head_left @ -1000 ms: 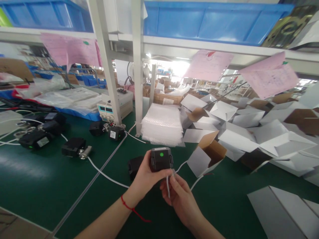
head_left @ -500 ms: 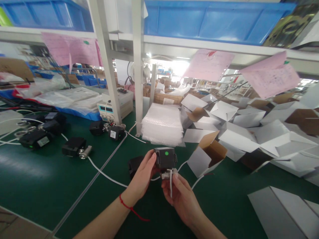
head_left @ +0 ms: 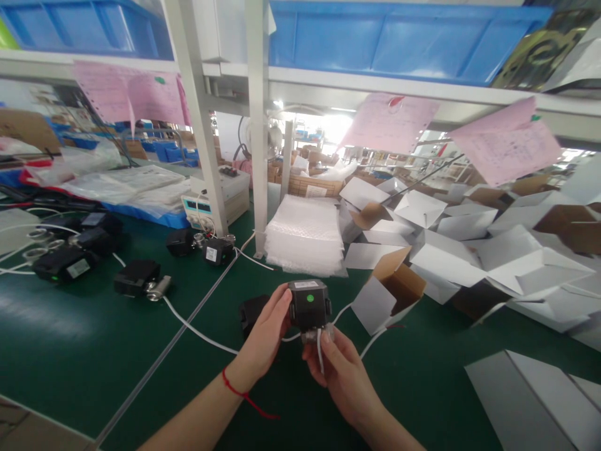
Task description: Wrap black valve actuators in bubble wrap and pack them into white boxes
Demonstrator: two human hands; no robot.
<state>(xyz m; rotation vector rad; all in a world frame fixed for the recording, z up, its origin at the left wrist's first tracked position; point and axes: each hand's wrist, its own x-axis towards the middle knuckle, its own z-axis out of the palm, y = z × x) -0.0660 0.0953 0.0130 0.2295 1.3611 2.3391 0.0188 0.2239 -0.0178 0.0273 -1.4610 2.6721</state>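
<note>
Between my hands is a motorized valve (head_left: 310,305), a black actuator box with a green dot on its face, a metal valve body below and a white cable. My left hand (head_left: 268,332) grips the box's left side, a red string on its wrist. Fingers of my right hand (head_left: 339,369) wrap the metal body and the cable underneath. Just behind my left hand lies another black valve unit (head_left: 251,313), partly hidden by it. To the left, a similar valve with a metal body (head_left: 138,279) rests on the green table (head_left: 197,388).
Several valves (head_left: 66,260) sit at far left. A stack of bubble bags (head_left: 305,235) stands behind my hands. Open white boxes (head_left: 451,257) pile up at right, one open box (head_left: 392,291) close by. A closed white box (head_left: 521,401) is front right. Shelf posts (head_left: 258,138) rise ahead.
The valve has tipped a little, so more of its top with a white label shows. Both hands keep their hold. The view has shifted slightly.
</note>
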